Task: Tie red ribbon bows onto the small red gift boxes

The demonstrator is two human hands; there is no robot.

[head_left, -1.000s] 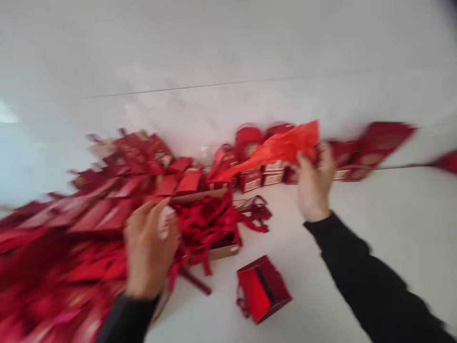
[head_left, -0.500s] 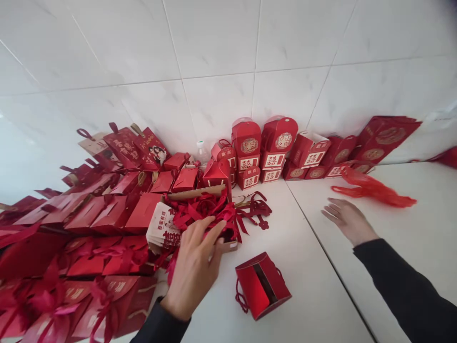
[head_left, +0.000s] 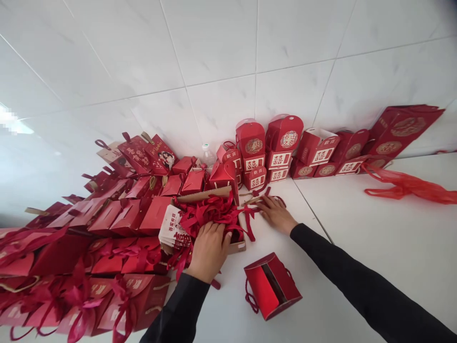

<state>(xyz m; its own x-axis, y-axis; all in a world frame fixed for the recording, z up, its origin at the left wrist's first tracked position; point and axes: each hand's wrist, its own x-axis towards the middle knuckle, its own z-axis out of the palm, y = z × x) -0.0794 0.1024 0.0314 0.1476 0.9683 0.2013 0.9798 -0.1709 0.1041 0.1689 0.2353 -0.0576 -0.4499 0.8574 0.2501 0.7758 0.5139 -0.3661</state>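
Observation:
My left hand [head_left: 210, 250] reaches into a cardboard box [head_left: 238, 246] heaped with red ribbons [head_left: 210, 209]. Its fingers lie on the ribbons, with the thumb apart and the fingertips partly hidden. Beside the box, my right hand [head_left: 276, 213] rests on dark red cords [head_left: 266, 192] on the table, fingers stretched over them and slightly apart. White cards with red print [head_left: 174, 226] lean at the box's left end. Nearer to me, a red gift box [head_left: 273, 287] with cord handles lies on the table, a dark gap in its top.
Rows of red gift boxes [head_left: 124, 214], many tied with ribbon, crowd the left. Stacked red boxes [head_left: 280, 159] line the tiled wall. A red plastic bag [head_left: 407, 186] lies at right, and a clear bottle [head_left: 207, 155] stands behind. A seam crosses the white table [head_left: 342, 281].
My right hand has moved left from beside the plastic bag to the cords. My left hand has settled lower onto the ribbons. The view has shifted slightly.

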